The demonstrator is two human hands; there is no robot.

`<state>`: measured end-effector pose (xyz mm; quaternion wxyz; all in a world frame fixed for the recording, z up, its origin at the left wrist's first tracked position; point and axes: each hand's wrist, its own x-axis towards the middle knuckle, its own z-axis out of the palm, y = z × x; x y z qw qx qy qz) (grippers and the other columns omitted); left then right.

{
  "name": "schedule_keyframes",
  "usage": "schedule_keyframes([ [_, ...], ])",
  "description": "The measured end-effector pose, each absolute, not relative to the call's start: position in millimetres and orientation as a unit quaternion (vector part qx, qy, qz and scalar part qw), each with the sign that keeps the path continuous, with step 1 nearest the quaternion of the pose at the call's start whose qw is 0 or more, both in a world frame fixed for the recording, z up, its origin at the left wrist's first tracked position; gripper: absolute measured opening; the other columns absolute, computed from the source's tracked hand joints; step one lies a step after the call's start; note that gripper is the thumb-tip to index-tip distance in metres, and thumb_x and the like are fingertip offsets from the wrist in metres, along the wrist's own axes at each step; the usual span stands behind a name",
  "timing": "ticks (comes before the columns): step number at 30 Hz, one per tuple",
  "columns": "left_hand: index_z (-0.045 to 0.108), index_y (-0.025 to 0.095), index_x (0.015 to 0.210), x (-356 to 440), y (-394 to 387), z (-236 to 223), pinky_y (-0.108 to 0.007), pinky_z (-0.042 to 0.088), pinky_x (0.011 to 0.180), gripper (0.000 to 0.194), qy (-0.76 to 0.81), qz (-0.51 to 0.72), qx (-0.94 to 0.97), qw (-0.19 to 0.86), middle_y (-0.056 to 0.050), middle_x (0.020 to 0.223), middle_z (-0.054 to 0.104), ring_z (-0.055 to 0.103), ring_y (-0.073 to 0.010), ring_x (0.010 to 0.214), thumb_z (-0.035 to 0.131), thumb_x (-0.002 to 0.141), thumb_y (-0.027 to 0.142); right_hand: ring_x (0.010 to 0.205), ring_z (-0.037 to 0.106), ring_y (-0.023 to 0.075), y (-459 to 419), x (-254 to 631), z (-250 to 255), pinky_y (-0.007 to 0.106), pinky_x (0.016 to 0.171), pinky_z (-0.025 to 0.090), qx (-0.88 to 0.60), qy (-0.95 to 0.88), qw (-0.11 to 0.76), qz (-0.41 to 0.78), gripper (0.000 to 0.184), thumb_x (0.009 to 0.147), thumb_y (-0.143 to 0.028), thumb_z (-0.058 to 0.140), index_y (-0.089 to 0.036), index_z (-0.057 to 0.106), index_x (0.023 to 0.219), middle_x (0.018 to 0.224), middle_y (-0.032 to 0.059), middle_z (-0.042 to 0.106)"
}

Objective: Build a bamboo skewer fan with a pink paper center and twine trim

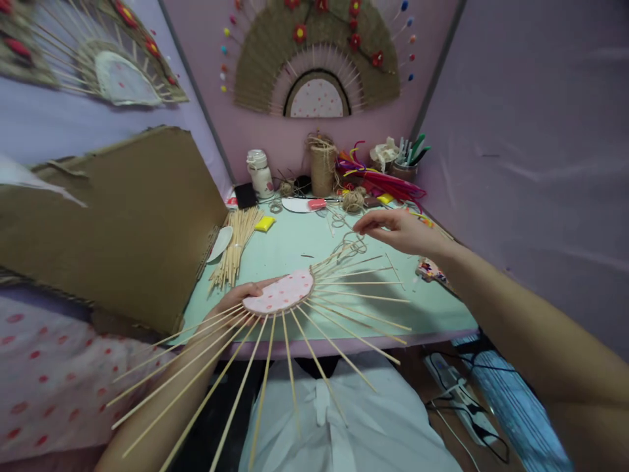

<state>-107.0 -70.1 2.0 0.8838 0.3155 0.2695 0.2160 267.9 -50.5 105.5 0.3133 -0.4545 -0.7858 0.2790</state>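
My left hand is closed on the edge of a half-round fan base covered in pink dotted cloth, thumb on top and the other fingers mostly hidden beneath. Thin wooden sticks fan out from its curved rim toward me and to the right. Thin brown twine runs along that rim. Above the table, to the right of the fan, my right hand has its fingers pinched together at a strand of twine. Loose loops of that twine lie between the fan's far corner and a twine ball.
A bundle of sticks and a yellow packet lie at left beside a large cardboard sheet. Along the back stand a white jar, a twine-wrapped cylinder and coloured pipe cleaners. A finished fan hangs behind.
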Motion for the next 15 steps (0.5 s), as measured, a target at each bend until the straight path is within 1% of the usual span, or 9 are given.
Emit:
schedule_keyframes([
  [2, 0.033, 0.013, 0.146, -118, -75, 6, -0.025, 0.056, 0.061, 0.083, 0.267, 0.248, 0.320, 0.874, -0.017, 0.124, 0.064, 0.070, -0.0244, 0.092, 0.050, 0.065, 0.014, 0.092, 0.065, 0.0175, -41, 269, 87, 0.032, 0.083, 0.049, -0.459, -0.756, 0.332, 0.327, 0.026, 0.078, -0.021, 0.053, -0.018, 0.071, 0.097, 0.099, 0.0061, 0.073],
  [4, 0.037, 0.012, 0.143, -129, -74, 8, -0.026, 0.056, 0.059, 0.079, 0.253, 0.256, 0.325, 0.875, -0.018, 0.122, 0.064, 0.071, -0.0242, 0.087, 0.051, 0.065, 0.016, 0.096, 0.065, 0.0185, -30, 269, 70, 0.034, 0.089, 0.047, -0.456, -0.718, 0.365, 0.377, 0.030, 0.073, -0.017, 0.053, -0.018, 0.072, 0.097, 0.102, 0.0070, 0.073],
  [6, 0.047, 0.008, 0.131, -135, -71, 8, -0.024, 0.053, 0.047, 0.066, 0.227, 0.228, 0.330, 0.887, -0.022, 0.111, 0.067, 0.071, -0.0232, 0.070, 0.054, 0.068, 0.023, 0.099, 0.065, 0.0197, -21, 266, 54, 0.037, 0.095, 0.045, -0.449, -0.675, 0.415, 0.413, 0.032, 0.069, -0.014, 0.053, -0.017, 0.072, 0.095, 0.102, 0.0080, 0.073],
  [7, 0.051, 0.008, 0.123, -135, -69, 8, -0.023, 0.049, 0.040, 0.058, 0.212, 0.222, 0.330, 0.893, -0.023, 0.105, 0.069, 0.069, -0.0221, 0.060, 0.055, 0.069, 0.029, 0.101, 0.065, 0.0200, -17, 263, 48, 0.038, 0.097, 0.044, -0.444, -0.661, 0.435, 0.421, 0.033, 0.069, -0.014, 0.052, -0.017, 0.072, 0.095, 0.103, 0.0082, 0.073],
  [9, 0.055, 0.010, 0.106, -130, -65, 6, -0.018, 0.038, 0.029, 0.048, 0.183, 0.262, 0.314, 0.894, -0.022, 0.092, 0.070, 0.063, -0.0177, 0.045, 0.058, 0.071, 0.042, 0.105, 0.064, 0.0205, -13, 254, 38, 0.040, 0.100, 0.043, -0.431, -0.650, 0.455, 0.429, 0.035, 0.069, -0.015, 0.051, -0.018, 0.072, 0.097, 0.106, 0.0078, 0.073],
  [10, 0.054, 0.012, 0.099, -124, -63, 5, -0.016, 0.033, 0.026, 0.044, 0.169, 0.313, 0.296, 0.886, -0.019, 0.084, 0.070, 0.058, -0.0142, 0.040, 0.059, 0.072, 0.047, 0.107, 0.064, 0.0208, -12, 250, 34, 0.040, 0.101, 0.042, -0.423, -0.652, 0.456, 0.433, 0.036, 0.070, -0.016, 0.050, -0.019, 0.072, 0.098, 0.108, 0.0072, 0.072],
  [12, 0.052, 0.016, 0.090, -111, -60, 4, -0.012, 0.026, 0.023, 0.037, 0.146, 0.400, 0.256, 0.868, -0.009, 0.067, 0.066, 0.047, -0.0074, 0.031, 0.058, 0.077, 0.050, 0.111, 0.063, 0.0219, -15, 241, 31, 0.041, 0.103, 0.042, -0.402, -0.661, 0.445, 0.450, 0.036, 0.072, -0.019, 0.052, -0.022, 0.073, 0.100, 0.111, 0.0060, 0.072],
  [13, 0.051, 0.018, 0.088, -105, -59, 4, -0.011, 0.025, 0.023, 0.035, 0.140, 0.430, 0.240, 0.859, -0.004, 0.060, 0.063, 0.042, -0.0054, 0.028, 0.057, 0.079, 0.051, 0.112, 0.062, 0.0226, -18, 238, 31, 0.041, 0.103, 0.042, -0.392, -0.669, 0.434, 0.460, 0.034, 0.073, -0.021, 0.054, -0.022, 0.074, 0.101, 0.111, 0.0055, 0.072],
  [15, 0.049, 0.021, 0.088, -96, -56, 5, -0.012, 0.028, 0.024, 0.031, 0.147, 0.475, 0.204, 0.843, 0.001, 0.053, 0.055, 0.038, -0.0047, 0.026, 0.055, 0.082, 0.051, 0.115, 0.061, 0.0240, -24, 237, 33, 0.042, 0.103, 0.042, -0.362, -0.680, 0.403, 0.494, 0.032, 0.076, -0.027, 0.058, -0.024, 0.074, 0.103, 0.114, 0.0053, 0.072],
])
